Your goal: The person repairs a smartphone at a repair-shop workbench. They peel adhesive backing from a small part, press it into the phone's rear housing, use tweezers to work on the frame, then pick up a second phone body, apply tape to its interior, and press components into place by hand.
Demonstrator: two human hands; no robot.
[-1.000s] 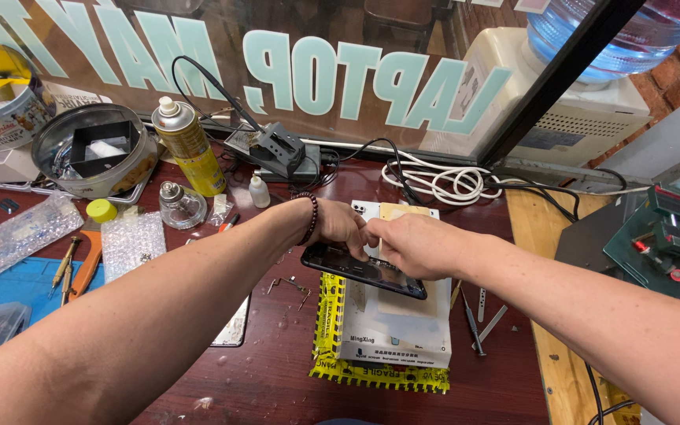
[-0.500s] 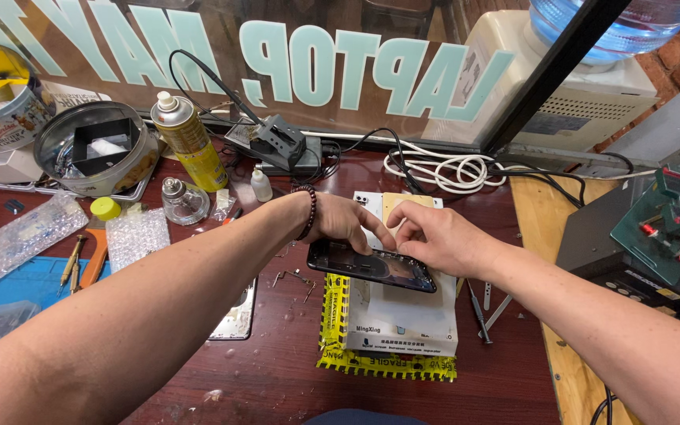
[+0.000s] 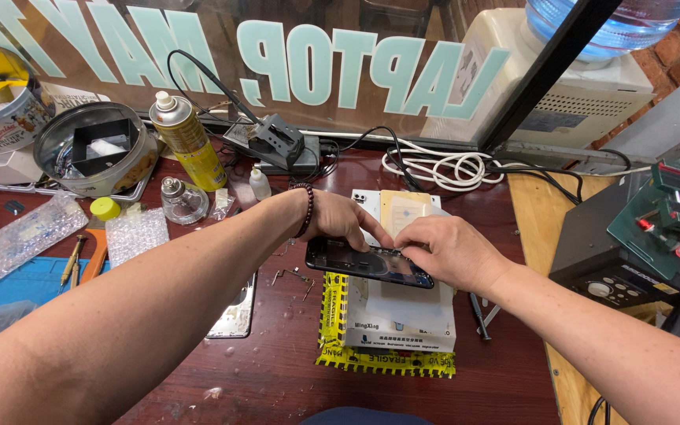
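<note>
A black opened phone body (image 3: 356, 262) lies flat over a white box (image 3: 403, 315). My left hand (image 3: 338, 223), with a dark bead bracelet on the wrist, holds the phone's far left edge, fingers curled over it. My right hand (image 3: 444, 250) grips the phone's right end, fingertips pinched down on its upper rim, close to the left hand's fingers. A beige flat part (image 3: 403, 208) rests on the box just beyond both hands.
Yellow spray can (image 3: 189, 142), small glass bottle (image 3: 181, 201), round metal tin (image 3: 96, 149), bubble wrap (image 3: 17, 240) and blue mat (image 3: 17, 283) at left. Coiled white cable (image 3: 442, 167) at back. Black and green equipment (image 3: 639, 236) at right. A metal plate (image 3: 236, 311) beside the box.
Both hands stay on the phone. My right hand's fingertips have shifted along the phone's far edge, closer to my left hand. The phone has barely moved.
</note>
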